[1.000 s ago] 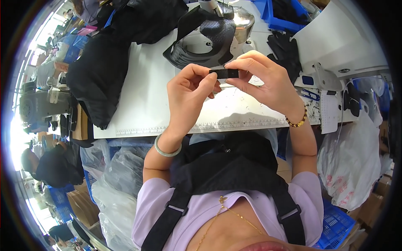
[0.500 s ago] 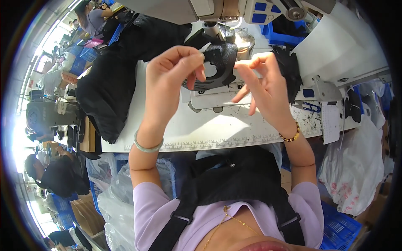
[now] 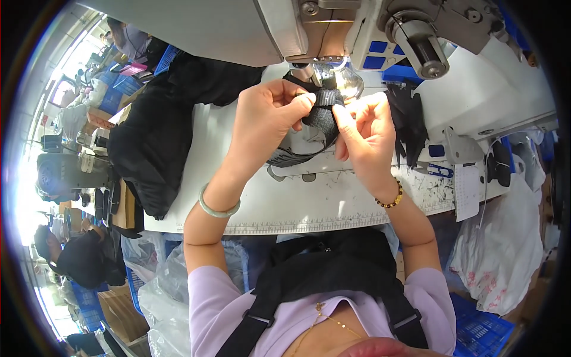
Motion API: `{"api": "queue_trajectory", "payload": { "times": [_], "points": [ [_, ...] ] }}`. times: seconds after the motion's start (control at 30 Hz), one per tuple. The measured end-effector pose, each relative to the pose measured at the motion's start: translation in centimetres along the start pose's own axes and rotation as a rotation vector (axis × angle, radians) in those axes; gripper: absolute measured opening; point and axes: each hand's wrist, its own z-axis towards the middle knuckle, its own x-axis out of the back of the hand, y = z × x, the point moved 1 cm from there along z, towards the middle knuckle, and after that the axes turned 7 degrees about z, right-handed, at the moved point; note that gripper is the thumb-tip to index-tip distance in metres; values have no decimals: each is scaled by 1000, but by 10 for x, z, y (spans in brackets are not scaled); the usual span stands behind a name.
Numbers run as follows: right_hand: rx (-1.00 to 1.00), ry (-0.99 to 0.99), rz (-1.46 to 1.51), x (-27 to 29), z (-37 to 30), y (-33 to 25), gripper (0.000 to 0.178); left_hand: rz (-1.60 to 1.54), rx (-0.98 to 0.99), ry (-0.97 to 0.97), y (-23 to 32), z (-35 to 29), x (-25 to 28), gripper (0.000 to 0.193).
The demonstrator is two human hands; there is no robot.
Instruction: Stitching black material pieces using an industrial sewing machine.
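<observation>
My left hand pinches the left end of a short black fabric strip between thumb and fingers. On the strip's right side, my right hand is closed, thumb and forefinger pressed onto the black material. Below the strip hangs a curved black fabric piece, its lower loop resting on the white sewing table. Both hands are just in front of the sewing machine's needle area, and their fingers partly cover where strip and curved piece meet.
A large black cloth heap lies at the left of the table. Black strips hang at the right, near blue-handled thread snips. The machine head overhangs the far side. Plastic bags hang below the right edge.
Both hands have come closer together near the needle area. The right fingers, spread before, are now closed on the black material. The strip now stretches between the hands, and the view has shifted slightly.
</observation>
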Motion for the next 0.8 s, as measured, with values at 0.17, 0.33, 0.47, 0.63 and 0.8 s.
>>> {"api": "queue_trajectory", "payload": {
  "times": [0.17, 0.33, 0.47, 0.63, 0.8],
  "points": [
    [26, -16, -9, 2, -3, 5, 22, -176, 51, 35, -8, 5, 0, 16],
    [44, -9, -35, 2, -5, 4, 21, -278, 54, 33, -10, 6, 2, 15],
    [70, -95, -240, 7, -5, 2, 29, -252, 67, 24, -10, 9, 2, 14],
    [205, -109, -402, 10, -6, 9, 38, -244, 78, 25, -9, 9, 2, 14],
    [292, -109, -514, 5, -6, 6, 40, -216, 83, -4, -12, 9, 4, 12]
  ]
}}
